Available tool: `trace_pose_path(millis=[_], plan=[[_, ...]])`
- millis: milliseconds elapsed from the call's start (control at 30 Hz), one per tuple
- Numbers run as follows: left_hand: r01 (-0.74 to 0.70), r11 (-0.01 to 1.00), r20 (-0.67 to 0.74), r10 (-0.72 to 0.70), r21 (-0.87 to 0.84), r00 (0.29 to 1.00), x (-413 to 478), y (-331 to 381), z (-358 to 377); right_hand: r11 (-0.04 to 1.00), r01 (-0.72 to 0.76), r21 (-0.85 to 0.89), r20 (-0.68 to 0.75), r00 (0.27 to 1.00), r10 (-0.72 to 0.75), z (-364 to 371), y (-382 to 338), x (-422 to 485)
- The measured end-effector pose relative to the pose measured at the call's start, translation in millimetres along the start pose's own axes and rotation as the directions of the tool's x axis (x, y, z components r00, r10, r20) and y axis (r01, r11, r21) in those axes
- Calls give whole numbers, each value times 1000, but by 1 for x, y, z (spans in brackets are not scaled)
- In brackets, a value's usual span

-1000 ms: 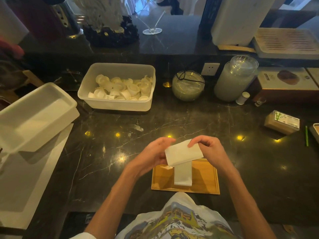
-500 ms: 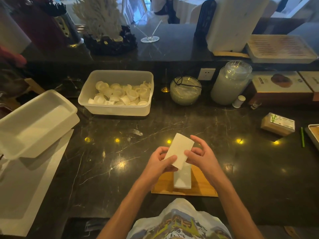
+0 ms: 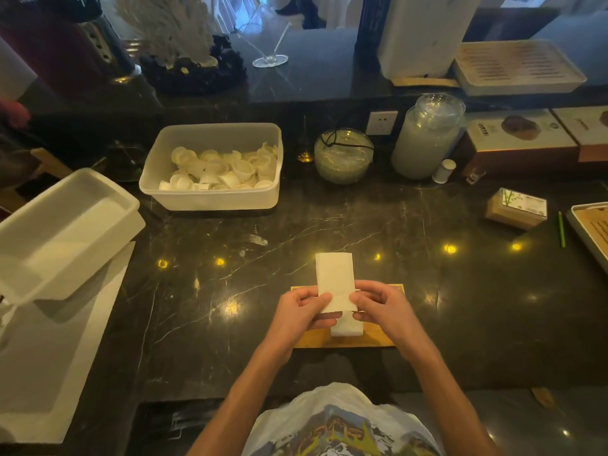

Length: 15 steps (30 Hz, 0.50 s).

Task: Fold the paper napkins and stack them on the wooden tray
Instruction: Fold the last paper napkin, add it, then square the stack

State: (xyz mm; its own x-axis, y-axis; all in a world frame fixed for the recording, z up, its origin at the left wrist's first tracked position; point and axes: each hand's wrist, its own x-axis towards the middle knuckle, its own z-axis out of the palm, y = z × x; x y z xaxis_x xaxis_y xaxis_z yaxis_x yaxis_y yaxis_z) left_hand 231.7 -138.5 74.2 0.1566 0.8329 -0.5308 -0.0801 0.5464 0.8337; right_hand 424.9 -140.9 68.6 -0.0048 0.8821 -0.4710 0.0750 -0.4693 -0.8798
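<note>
I'm standing at what looks like a bar or café service area: a long dark marble counter (image 3: 329,225) with a raised ledge behind it, a stemmed glass (image 3: 269,59) on the ledge, a tub of small white cups (image 3: 217,166), glass jars (image 3: 427,136), and boxed goods (image 3: 523,133) along the wall.

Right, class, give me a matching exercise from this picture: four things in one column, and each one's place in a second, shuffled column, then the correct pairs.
Things:
1. folded napkin
2. napkin stack
3. white cups
4. wine glass

Places:
A. on the raised back counter
B. held in the left hand and right hand
C. in the plastic tub
D. on the wooden tray

Pairs: 1-B, 2-D, 3-C, 4-A
</note>
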Motion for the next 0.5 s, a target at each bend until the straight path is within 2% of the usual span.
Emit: trace_pose_path(millis=[167,267,500], plan=[[23,997,29,-25,79,999,-2,-13,-6,1000,-5,23,-67,998,7,2,17,-10],[-9,983,-22,13,183,1000,7,-21,-8,999,-22,-31,-112,994,19,2,30,-14],[20,909,-74,12,417,997,35,-52,3,979,-67,-190,-198,980,28,3,66,-5]])
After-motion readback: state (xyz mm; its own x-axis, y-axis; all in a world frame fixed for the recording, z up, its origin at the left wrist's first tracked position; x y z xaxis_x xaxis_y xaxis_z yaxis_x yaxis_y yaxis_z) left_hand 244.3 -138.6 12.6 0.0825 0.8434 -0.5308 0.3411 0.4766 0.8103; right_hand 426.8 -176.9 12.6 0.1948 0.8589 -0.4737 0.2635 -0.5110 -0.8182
